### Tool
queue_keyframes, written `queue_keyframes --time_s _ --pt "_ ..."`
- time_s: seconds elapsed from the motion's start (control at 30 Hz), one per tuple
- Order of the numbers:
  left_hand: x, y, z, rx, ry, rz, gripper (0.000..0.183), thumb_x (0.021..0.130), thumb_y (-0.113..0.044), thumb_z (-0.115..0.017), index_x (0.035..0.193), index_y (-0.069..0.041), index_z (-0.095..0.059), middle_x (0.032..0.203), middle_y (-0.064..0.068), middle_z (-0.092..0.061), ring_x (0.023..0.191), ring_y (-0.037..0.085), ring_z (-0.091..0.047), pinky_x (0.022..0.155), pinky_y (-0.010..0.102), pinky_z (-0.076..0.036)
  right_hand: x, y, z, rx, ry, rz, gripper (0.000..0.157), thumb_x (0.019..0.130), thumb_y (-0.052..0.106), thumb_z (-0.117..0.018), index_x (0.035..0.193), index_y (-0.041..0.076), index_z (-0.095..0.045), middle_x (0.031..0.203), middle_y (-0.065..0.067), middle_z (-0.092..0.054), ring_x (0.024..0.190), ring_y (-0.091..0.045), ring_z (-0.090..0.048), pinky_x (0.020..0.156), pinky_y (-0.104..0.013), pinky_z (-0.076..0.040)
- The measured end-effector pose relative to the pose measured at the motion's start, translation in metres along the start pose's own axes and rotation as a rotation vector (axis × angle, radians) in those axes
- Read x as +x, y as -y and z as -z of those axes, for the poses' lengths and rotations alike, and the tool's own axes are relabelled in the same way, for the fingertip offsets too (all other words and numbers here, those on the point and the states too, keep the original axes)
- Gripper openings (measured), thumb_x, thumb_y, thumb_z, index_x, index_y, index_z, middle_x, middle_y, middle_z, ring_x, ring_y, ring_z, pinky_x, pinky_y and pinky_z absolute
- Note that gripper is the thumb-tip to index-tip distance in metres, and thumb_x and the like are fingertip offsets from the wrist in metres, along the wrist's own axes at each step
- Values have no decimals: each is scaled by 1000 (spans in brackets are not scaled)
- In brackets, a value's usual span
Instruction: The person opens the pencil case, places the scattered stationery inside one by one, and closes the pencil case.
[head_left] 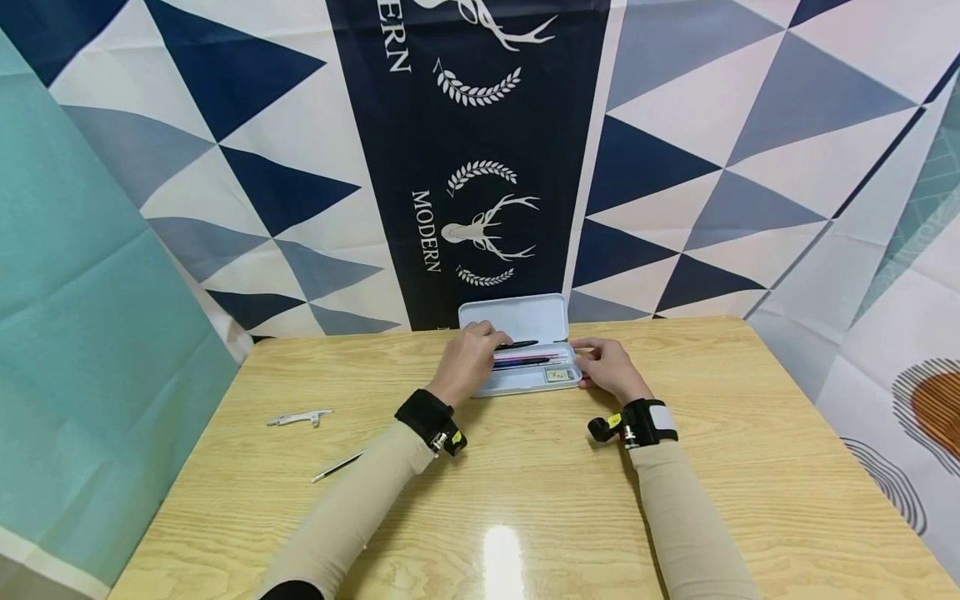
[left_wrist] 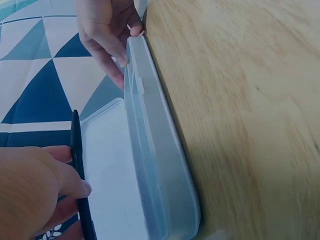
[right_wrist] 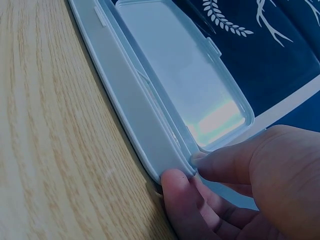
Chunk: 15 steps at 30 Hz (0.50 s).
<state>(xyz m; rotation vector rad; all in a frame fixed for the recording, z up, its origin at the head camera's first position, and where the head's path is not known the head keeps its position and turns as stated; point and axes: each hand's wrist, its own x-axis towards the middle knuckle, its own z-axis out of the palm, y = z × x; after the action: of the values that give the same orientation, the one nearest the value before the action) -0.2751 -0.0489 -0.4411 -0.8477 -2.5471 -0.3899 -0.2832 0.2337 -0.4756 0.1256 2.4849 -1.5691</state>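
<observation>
A pale blue pencil case (head_left: pixel 512 382) stands near the back edge of the table, its lid (head_left: pixel 517 317) tipped back against the cloth. With thumb and fingers, my left hand (head_left: pixel 465 360) pinches a black pen (left_wrist: pixel 77 150) over the left part of the case. My right hand (head_left: pixel 611 368) grips the right end of the case, thumb at the rim in the right wrist view. Inside lie a dark blue pen (head_left: pixel 521 362), other slim sticks and a small patterned block (head_left: pixel 558 376) in the front right compartment. The left hand hides the left end.
On the left of the wooden table (head_left: pixel 525 475) lies a white drawing compass (head_left: pixel 298 418). Nearer, a dark pencil with a white end (head_left: pixel 335 468) is partly covered by the left forearm. A patterned cloth (head_left: pixel 480 167) hangs right behind the table.
</observation>
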Motion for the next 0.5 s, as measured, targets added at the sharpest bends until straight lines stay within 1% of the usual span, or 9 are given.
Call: queue_keyframes --time_s 0.13,0.23,0.4,0.5 --pt "4 -2 -7 -3 -24 5 37 95 13 -74 117 -14 -88 105 7 -81 102 25 -77 89 35 -67 0 1 0 6 -1 -6 46 115 8 -56 161 0 -58 114 -19 -61 78 -12 -68 65 -21 -63" --pt "6 -2 -12 7 -29 19 36 96 11 -75 116 -15 -88 105 5 -81 103 23 -77 91 34 -67 -2 3 0 8 -1 -6 46 115 8 -56 161 0 -58 113 -18 -61 79 -12 -68 65 -21 -63" --pt "7 0 -23 6 -28 37 35 96 10 -76 116 -15 -89 105 6 -82 102 24 -78 88 34 -67 -2 4 0 17 -3 -7 46 115 7 -57 161 0 -58 115 -20 -63 79 -12 -69 65 -21 -63" --pt "7 1 -28 -6 -16 43 34 96 11 -77 115 -14 -89 105 7 -82 102 25 -79 88 35 -68 -2 3 0 13 -1 -6 46 116 7 -56 161 -1 -57 116 -20 -62 79 -12 -69 65 -22 -63"
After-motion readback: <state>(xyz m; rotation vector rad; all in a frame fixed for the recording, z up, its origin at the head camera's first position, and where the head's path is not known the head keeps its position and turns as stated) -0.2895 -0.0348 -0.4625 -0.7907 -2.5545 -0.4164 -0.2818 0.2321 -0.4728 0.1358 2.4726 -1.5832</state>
